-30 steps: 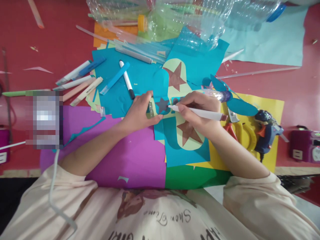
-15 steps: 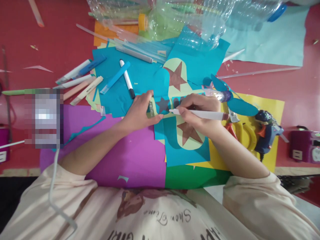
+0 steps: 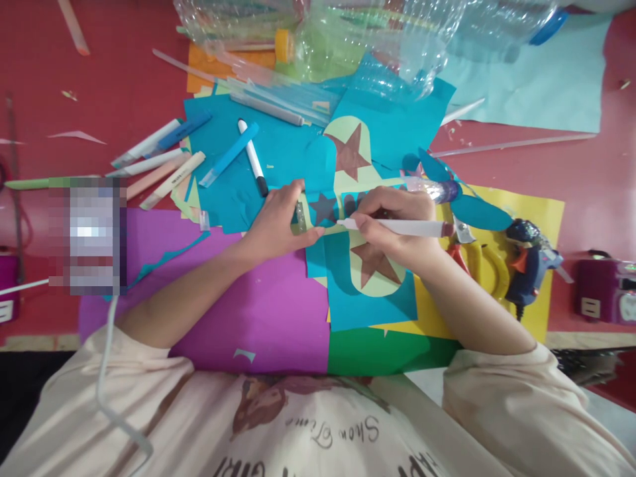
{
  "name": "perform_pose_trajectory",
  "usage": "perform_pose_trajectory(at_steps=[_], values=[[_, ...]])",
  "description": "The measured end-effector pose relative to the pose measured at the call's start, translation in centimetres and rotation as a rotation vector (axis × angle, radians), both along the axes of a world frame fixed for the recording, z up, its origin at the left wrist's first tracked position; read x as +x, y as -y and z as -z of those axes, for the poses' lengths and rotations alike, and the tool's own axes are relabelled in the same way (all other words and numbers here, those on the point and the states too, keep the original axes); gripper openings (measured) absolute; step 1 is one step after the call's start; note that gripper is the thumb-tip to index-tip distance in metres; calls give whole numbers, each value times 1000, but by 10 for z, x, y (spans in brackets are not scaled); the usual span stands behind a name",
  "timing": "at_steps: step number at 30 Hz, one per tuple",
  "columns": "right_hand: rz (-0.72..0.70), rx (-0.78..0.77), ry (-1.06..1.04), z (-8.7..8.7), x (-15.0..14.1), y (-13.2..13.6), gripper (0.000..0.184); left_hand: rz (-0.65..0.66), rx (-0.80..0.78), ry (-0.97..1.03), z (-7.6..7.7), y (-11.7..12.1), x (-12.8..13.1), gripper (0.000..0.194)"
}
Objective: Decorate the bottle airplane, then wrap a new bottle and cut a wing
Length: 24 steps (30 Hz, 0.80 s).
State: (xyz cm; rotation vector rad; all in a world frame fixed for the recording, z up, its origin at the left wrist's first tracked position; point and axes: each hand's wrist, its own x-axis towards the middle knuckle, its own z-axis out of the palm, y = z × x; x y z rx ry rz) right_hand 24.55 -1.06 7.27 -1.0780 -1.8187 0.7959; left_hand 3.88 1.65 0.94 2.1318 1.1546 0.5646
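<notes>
Right hand (image 3: 397, 204) clamps marker (image 3: 410, 228), left hand (image 3: 278, 223) grips starred craft (image 3: 324, 209); shirt (image 3: 318, 424) reads "Show Time".

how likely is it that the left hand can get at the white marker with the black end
Probably yes: the left hand is close to the white marker, whose black end lies uncovered; the light-blue marker crosses only its far part.

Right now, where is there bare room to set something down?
Bare red table shows at upper left, beside the orange sheet and above the marker pile, and at right, between the clear strip and purple box. It's crowded around the left hand, right hand and clear bottles.
</notes>
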Motion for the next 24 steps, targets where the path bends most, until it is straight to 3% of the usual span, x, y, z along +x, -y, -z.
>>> perform_pose_trajectory(at_steps=[9,20,24], values=[[-8,26,-21,0,1,-1,19,-14,9,7,-1,0,2,65],[172,59,-124,3,0,3,26,-16,5,34,-5,3,2,61],[183,59,-216,7,3,6,32,-103,49,151,-6,6,3,58]])
